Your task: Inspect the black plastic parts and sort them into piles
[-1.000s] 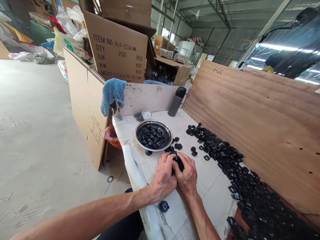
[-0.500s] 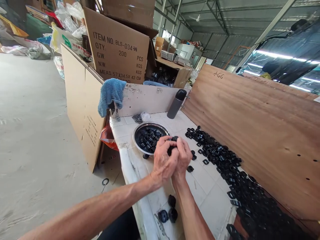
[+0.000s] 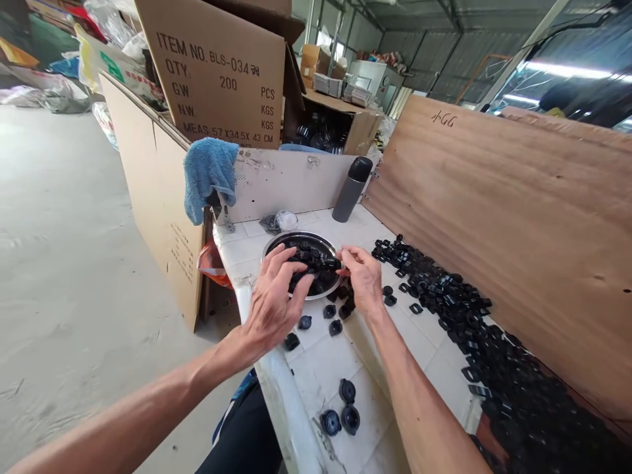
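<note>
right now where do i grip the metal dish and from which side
Probably the metal dish rim, at its left and right edges, from both sides: it's wide and round, and loose black parts inside could spill.

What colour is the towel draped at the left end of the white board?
Plain blue; the towel shows best in the current head view.

Left hand (image 3: 276,296) parting from right hand (image 3: 364,276), spreading above steel bowl (image 3: 301,236); two black caps (image 3: 350,419) joining third cap (image 3: 330,422).
</note>
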`<state>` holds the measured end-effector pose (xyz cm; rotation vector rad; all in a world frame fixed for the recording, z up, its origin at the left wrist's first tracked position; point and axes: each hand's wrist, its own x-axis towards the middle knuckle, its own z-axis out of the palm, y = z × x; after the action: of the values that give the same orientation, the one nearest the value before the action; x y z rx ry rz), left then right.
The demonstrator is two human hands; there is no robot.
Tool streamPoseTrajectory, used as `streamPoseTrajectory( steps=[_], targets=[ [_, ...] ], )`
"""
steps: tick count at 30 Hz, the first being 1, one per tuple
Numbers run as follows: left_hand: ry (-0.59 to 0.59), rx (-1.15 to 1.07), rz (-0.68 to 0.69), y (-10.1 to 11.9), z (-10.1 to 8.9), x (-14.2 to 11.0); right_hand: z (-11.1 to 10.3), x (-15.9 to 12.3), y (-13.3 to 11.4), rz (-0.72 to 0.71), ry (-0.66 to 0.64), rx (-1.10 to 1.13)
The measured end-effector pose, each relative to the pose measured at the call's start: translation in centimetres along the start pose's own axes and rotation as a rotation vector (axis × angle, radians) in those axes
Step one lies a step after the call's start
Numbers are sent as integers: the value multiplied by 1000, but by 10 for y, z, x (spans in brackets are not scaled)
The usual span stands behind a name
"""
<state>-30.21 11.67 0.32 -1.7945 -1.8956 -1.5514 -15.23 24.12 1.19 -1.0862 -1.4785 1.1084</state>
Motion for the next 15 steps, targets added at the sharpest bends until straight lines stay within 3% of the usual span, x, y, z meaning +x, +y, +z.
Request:
streamPoseTrajectory(
  steps=[3, 5, 9, 12, 15],
  targets=[
    [73, 160, -48, -12, -17, -41, -20, 14, 16, -35, 82, -44],
    [-23, 261, -118, -19, -20, -62, -29, 24, 27, -64, 79, -88],
    [-285, 347, -44, -21, -8, -73, -40, 31, 39, -83, -163, -177],
    [-359, 320, -33, -13, 5, -67, -43, 20, 36, -137, -345, -233],
    [-385, 261, -32, -3, 18, -70, -46, -2, 29, -194, -427, -287]
  ],
)
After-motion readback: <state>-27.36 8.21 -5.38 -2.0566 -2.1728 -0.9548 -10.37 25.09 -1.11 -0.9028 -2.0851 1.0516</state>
